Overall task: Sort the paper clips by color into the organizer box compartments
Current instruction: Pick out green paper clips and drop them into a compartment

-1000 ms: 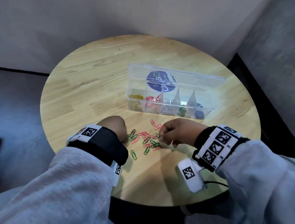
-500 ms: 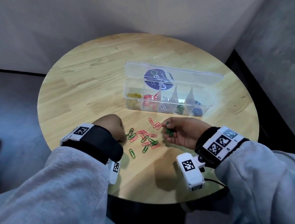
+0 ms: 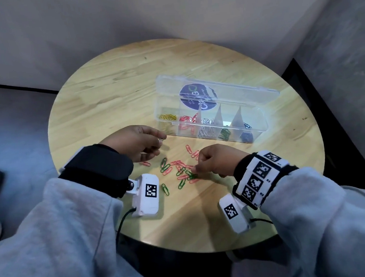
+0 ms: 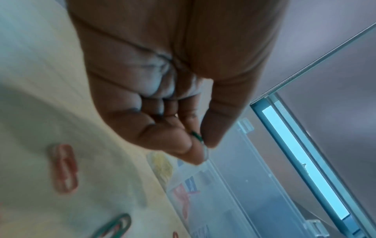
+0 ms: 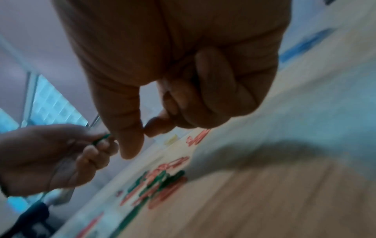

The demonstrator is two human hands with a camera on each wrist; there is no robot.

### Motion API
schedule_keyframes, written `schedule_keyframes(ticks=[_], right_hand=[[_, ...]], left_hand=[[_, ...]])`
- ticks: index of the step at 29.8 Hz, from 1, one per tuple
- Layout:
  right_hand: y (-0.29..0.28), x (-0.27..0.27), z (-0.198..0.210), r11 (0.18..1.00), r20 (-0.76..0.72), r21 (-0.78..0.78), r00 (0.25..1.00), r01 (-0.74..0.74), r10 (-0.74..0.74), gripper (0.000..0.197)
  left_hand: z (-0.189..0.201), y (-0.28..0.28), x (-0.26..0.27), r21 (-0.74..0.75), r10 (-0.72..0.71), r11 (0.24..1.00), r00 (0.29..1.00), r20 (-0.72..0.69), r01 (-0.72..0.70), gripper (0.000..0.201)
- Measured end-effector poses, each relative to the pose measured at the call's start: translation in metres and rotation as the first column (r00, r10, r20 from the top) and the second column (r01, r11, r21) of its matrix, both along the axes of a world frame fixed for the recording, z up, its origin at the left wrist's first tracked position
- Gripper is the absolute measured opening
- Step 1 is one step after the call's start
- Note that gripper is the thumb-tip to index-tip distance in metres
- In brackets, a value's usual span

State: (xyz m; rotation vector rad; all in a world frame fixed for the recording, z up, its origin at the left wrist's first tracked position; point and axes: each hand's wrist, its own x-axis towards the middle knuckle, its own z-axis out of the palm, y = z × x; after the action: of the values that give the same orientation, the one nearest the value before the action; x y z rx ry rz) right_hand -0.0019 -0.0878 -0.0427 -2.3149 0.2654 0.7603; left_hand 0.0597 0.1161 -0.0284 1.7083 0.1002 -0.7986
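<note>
Sorting partly done: organizer box (image 3: 257,130) at the desk's (image 3: 108,96) far side holds yellow, red, silver, green and blue clips, one colour per compartment. Red and green paper clips (image 3: 179,171) remain loose. Left hand (image 3: 134,143) fingers pinch a green clip (image 4: 197,136); right hand (image 3: 217,160) curled over the pile, contents unclear. Lid label (image 3: 198,96) unreadable.
</note>
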Motion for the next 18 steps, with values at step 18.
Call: schedule_keyframes(ticks=[18], right_hand=[[0.028, 0.006, -0.007, 0.932, 0.065, -0.300, 0.970, -0.204, 0.233, 0.020]], left_hand=[[-0.023, -0.015, -0.008, 0.719, -0.440, 0.666, 0.883, 0.163, 0.199, 0.029]])
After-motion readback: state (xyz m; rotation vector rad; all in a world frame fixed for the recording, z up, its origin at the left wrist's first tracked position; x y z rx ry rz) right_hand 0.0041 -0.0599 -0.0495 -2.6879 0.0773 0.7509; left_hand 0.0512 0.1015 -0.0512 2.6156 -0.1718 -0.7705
